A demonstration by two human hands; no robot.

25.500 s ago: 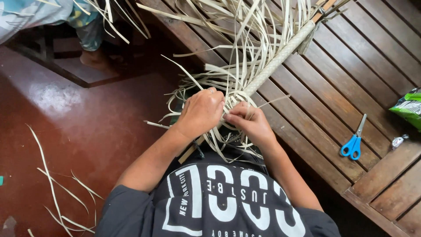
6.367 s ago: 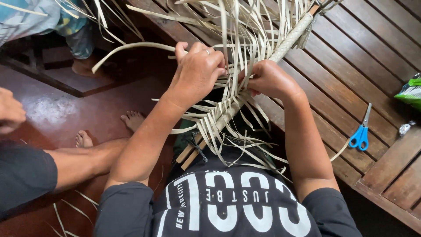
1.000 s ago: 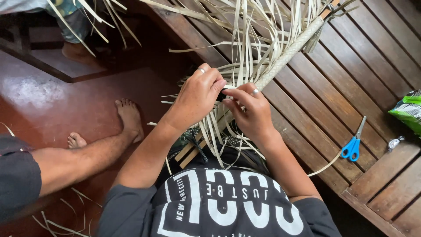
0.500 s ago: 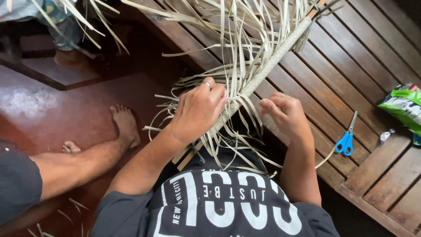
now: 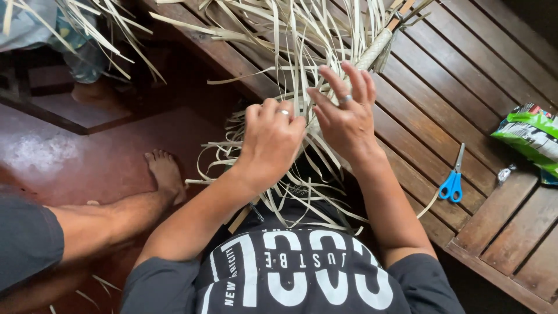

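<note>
A long palm frond (image 5: 372, 55) with a pale stiff midrib lies diagonally from my lap up across a wooden slatted bench (image 5: 465, 99). Many dry tan leaf strips (image 5: 279, 35) fan out from it, partly woven near my hands. My left hand (image 5: 272, 139), with a ring, is closed around strips on the left side of the midrib. My right hand (image 5: 346, 113), also ringed, has its fingers spread and raised among the strips over the midrib, touching them.
Blue-handled scissors (image 5: 452, 179) lie on the bench at right, beside a green snack bag (image 5: 532, 139). Another person's bare leg and foot (image 5: 163, 174) stretch across the red floor (image 5: 52, 157) at left. More strips hang at top left.
My right hand rose from beside the midrib up into the strips and spread its fingers. My left hand shifted slightly up along the frond, still gripping strips.
</note>
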